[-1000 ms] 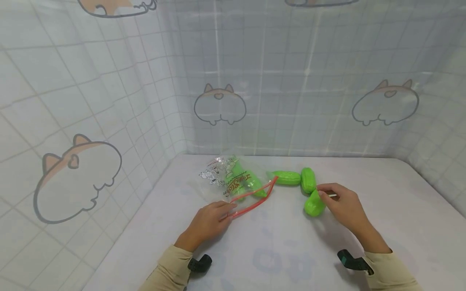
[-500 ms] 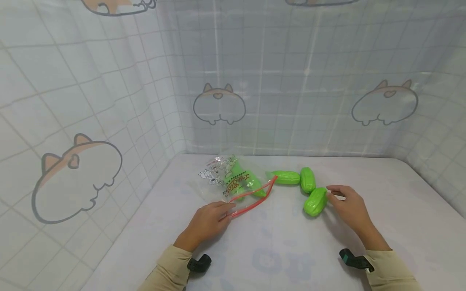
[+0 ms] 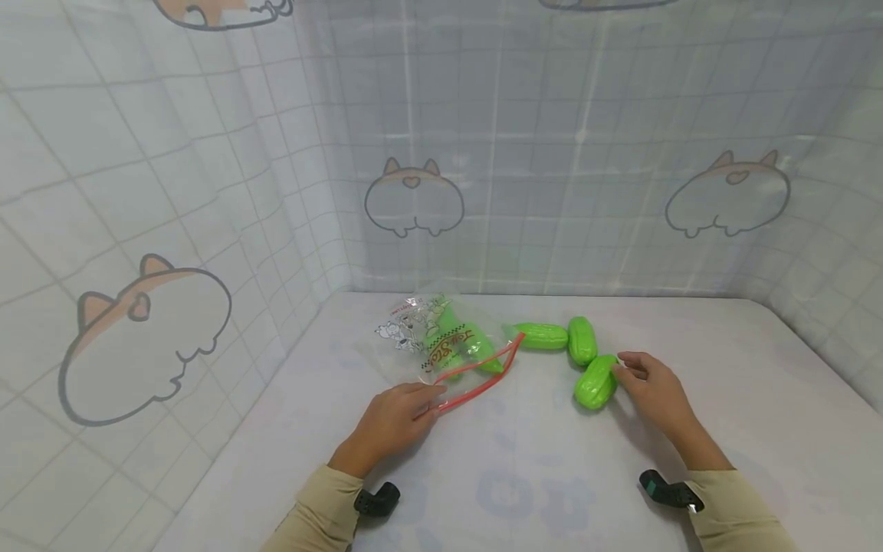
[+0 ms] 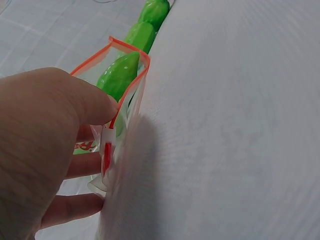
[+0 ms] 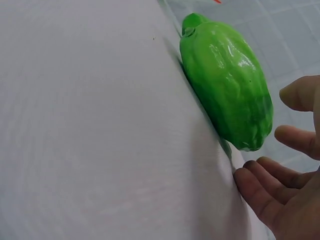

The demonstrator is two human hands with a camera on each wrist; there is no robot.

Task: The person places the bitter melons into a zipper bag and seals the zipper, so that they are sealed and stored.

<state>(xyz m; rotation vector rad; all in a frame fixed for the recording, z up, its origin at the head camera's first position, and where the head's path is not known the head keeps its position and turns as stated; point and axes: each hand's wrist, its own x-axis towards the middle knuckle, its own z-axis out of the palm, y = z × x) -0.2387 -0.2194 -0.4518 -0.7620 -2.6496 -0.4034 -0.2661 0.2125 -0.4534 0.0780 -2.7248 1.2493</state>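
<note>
My left hand (image 3: 396, 420) pinches the red-edged mouth of a clear zip bag (image 3: 407, 366) between thumb and fingers. The left wrist view shows the mouth held apart, with a white-and-red slider (image 4: 107, 147) by the fingers. Inside lie green pieces (image 3: 476, 349), partly hidden by the bag's print. Over on the right, a glossy green, papaya-like toy fruit (image 3: 596, 382) lies on the table. My right hand (image 3: 655, 391) is at its upper right end, fingers loosely bent; the right wrist view shows a gap between the fingertips and the fruit (image 5: 227, 85).
Two more green toy vegetables lie behind: an upright-lying one (image 3: 582, 341) touching the papaya-like fruit, and a long ribbed one (image 3: 543, 336) reaching the bag's edge. A white table (image 3: 524, 460) is enclosed by a grid-patterned curtain (image 3: 524, 153).
My right hand has let go of the papaya-like fruit, which was held tilted on end and now lies flat. The hand drew away right, then came slightly back. The left hand stayed put.
</note>
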